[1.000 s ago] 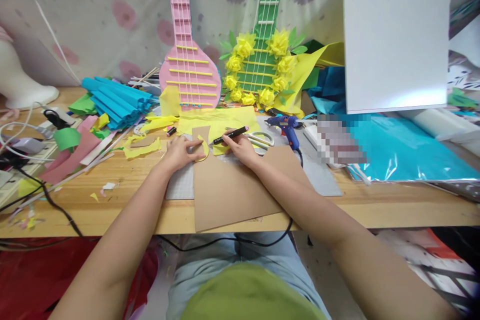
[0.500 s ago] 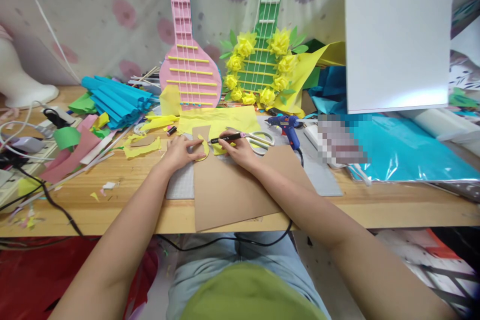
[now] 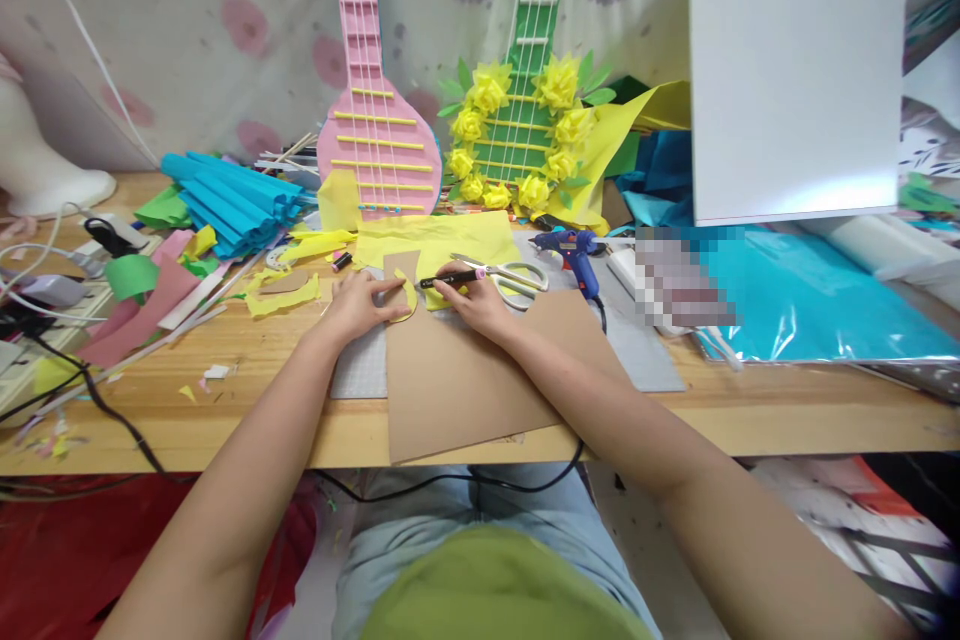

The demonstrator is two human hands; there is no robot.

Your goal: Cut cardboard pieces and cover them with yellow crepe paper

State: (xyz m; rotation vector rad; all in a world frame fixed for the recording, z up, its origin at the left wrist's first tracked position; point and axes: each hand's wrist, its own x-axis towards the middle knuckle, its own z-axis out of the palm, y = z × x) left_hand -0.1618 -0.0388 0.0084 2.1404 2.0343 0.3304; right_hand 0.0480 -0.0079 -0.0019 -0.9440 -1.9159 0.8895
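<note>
Your left hand (image 3: 364, 305) lies flat, fingers spread, pressing a small cardboard cutout (image 3: 403, 268) onto the brown cardboard sheet (image 3: 457, 380) on the worktop (image 3: 247, 370). Your right hand (image 3: 480, 305) is clamped on a black marker (image 3: 450, 278), its tip at the cutout's edge. Scissors (image 3: 517, 274) lie just beyond.

We sit at a wooden table (image 3: 247, 360) set against a wall hung with a pale cloth (image 3: 187, 30) printed with blurred pink and purple flowers. At the right stands a white board (image 3: 795, 85), with a soft glare of light low on its face. Below the table's left edge we see a red surface (image 3: 52, 550).
</note>
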